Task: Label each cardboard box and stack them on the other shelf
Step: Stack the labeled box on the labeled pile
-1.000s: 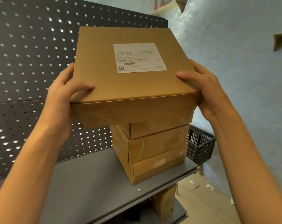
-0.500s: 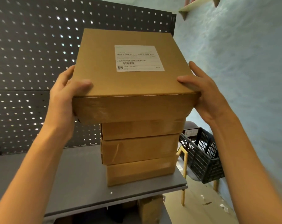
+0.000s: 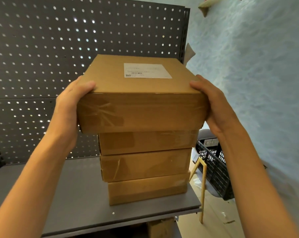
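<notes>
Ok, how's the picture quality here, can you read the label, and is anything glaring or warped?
Head view: the white shipping label on the held brown cardboard box is too soft to read; clear tape on the box's front face catches a faint sheen; backlight shines as bright dots through the dark perforated metal panel; wide-angle distortion stretches both forearms and bends the panel's edge; left hand and right hand look evenly lit.

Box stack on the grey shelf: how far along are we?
Done: three boxes stacked on the grey shelf. In hand: a fourth labelled box, white label on top, gripped by left hand and right hand, at the stack's top. Left: release it; further boxes aren't visible.
</notes>
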A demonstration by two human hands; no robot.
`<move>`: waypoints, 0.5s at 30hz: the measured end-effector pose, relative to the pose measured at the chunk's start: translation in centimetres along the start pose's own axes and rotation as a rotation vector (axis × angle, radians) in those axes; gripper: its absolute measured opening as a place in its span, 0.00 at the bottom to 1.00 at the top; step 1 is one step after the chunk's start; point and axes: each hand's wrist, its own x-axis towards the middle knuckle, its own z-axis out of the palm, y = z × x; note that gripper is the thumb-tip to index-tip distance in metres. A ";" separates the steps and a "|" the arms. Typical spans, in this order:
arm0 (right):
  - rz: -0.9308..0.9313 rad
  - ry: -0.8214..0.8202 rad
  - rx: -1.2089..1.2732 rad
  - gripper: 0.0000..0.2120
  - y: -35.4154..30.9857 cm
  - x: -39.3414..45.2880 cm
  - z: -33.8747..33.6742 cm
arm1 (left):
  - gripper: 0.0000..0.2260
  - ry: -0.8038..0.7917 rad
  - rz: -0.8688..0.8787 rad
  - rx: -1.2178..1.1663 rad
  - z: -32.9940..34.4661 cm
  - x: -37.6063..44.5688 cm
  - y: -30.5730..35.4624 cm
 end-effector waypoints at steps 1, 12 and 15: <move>0.006 -0.001 0.007 0.13 0.1 0.1 0.1 | 0.16 0.007 -0.010 0.002 0.1 0.2 -0.1; 0.096 0.090 0.023 0.10 0.9 1.7 0.2 | 0.13 0.026 -0.124 -0.014 1.4 2.0 -0.9; 0.124 0.101 0.002 0.17 0.7 2.1 0.4 | 0.14 0.008 -0.126 0.010 1.7 2.3 -0.8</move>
